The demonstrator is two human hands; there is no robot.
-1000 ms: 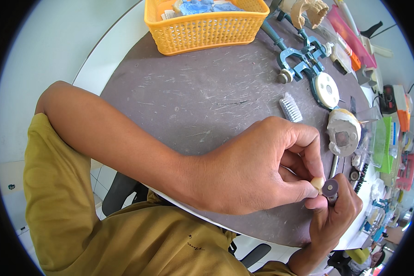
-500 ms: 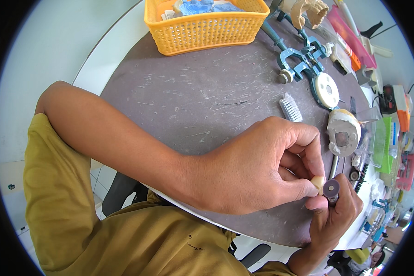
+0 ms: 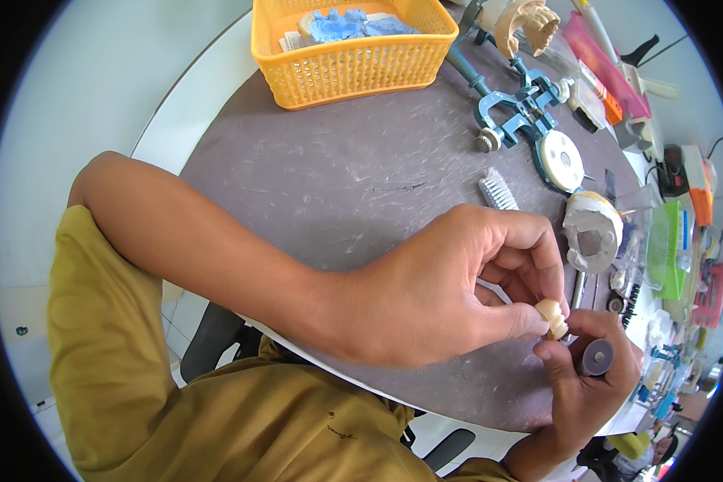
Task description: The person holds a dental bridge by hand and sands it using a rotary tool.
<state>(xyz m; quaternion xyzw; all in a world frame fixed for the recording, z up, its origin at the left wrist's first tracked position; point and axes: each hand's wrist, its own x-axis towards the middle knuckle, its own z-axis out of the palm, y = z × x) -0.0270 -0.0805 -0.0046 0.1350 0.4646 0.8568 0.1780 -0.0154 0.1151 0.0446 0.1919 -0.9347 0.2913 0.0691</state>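
Note:
My left hand (image 3: pixel 426 289) reaches across from the left, its thumb and fingers pinching a small cream, tooth-shaped dental piece (image 3: pixel 551 318). Close against it, my right hand (image 3: pixel 590 394) is closed around a tool with a round purple end (image 3: pixel 597 357) that has a small metal centre. The tool's working tip is hidden, so I cannot tell whether it touches the dental piece. Just beyond the fingers sits a white plaster cast (image 3: pixel 593 233) with a dark square in its base. A brush with white bristles (image 3: pixel 498 190) lies behind my left hand.
A yellow basket (image 3: pixel 353 84) holding blue moulded pieces stands at the back of the brown table (image 3: pixel 329 153). To its right is a blue-green dental articulator (image 3: pixel 522 108), near a beige jaw model (image 3: pixel 530 28). A green tray (image 3: pixel 671 249) and assorted tools line the right side.
The dental piece has turned between my left fingers and shows more of its ridged side. The tool's purple end has shifted down and right, away from the piece.

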